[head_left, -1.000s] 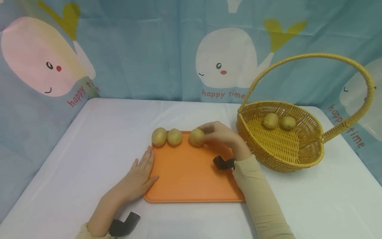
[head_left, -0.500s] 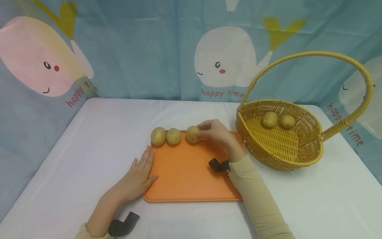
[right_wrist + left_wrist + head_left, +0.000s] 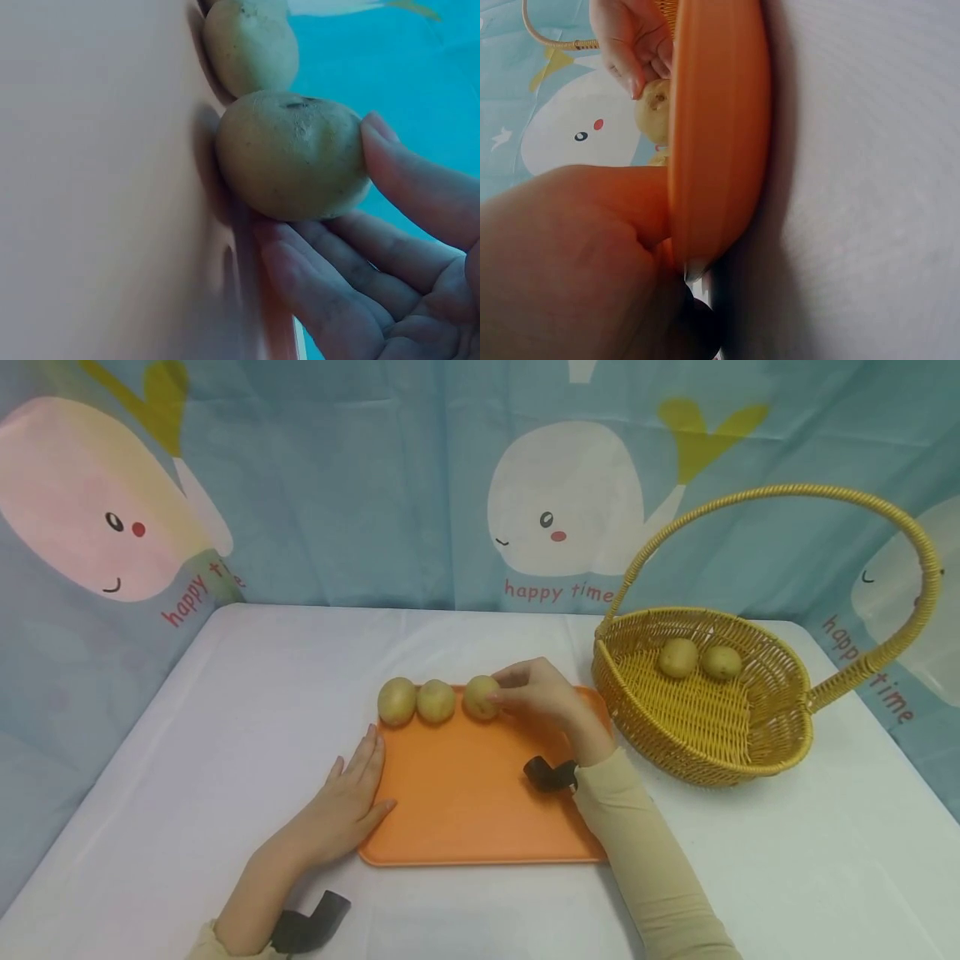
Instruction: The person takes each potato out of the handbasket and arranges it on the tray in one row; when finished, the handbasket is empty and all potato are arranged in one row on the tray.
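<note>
— What's the right hand (image 3: pixel 542 695) up to, there in the middle of the frame?

— Its fingers are curled round a potato (image 3: pixel 481 697), pinching it from the right side. The potato sits on the far edge of the orange tray (image 3: pixel 472 793), and the wrist view shows it resting on the tray surface with fingertips (image 3: pixel 379 150) against it.

— And the two beside it?

— Two more potatoes (image 3: pixel 417 701) lie just left of it, touching each other, in a row along the same far edge. There's a small gap between them and the held one.

— The left hand (image 3: pixel 348 802)?

— Flat on the worktop (image 3: pixel 225 735), fingers straight, lying along the tray's left rim with the thumb on its lower left corner. It grips nothing.

— Anything on the right?

— A wicker basket (image 3: pixel 750 743) with a tall hooped handle stands at centre right, just beside the tray. Two potatoes in the basket (image 3: pixel 699 661) rest side by side near its far wall.
</note>
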Available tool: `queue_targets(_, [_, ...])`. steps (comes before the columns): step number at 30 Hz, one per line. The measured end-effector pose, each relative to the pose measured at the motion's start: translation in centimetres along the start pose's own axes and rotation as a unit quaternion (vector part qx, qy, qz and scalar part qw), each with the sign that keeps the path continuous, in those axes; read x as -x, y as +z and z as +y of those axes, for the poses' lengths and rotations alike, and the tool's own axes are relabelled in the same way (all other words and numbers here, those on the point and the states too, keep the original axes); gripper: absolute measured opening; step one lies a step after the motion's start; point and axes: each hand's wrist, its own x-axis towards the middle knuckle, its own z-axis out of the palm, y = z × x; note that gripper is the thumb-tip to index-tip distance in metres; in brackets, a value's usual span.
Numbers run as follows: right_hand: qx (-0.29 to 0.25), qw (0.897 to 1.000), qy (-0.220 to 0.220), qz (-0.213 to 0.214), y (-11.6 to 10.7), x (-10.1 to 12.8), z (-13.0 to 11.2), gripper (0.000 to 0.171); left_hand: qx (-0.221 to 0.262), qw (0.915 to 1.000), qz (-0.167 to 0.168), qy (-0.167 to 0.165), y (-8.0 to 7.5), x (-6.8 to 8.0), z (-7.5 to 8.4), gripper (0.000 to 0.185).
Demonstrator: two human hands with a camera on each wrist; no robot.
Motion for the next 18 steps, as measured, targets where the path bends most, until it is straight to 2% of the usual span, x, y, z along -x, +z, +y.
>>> queue_targets(6, [0.041,0.999,0.004,0.004,-0.7,0.0,0.2,0.029,0.002,1.0,0.0,0.002,0.1,0.0,-0.1,0.076])
queue_targets(13, [-0.005,1.0,0.024,-0.009,-1.2,0.0,0.4,0.028,0.002,1.0,0.0,0.002,0.2,-0.1,-0.1,0.075])
queue_targets(18, [0.006,1.0,-0.009,-0.029,-0.9,-0.2,0.7,0.028,-0.001,1.0,0.0,0.003,0.2,-0.1,-0.2,0.075])
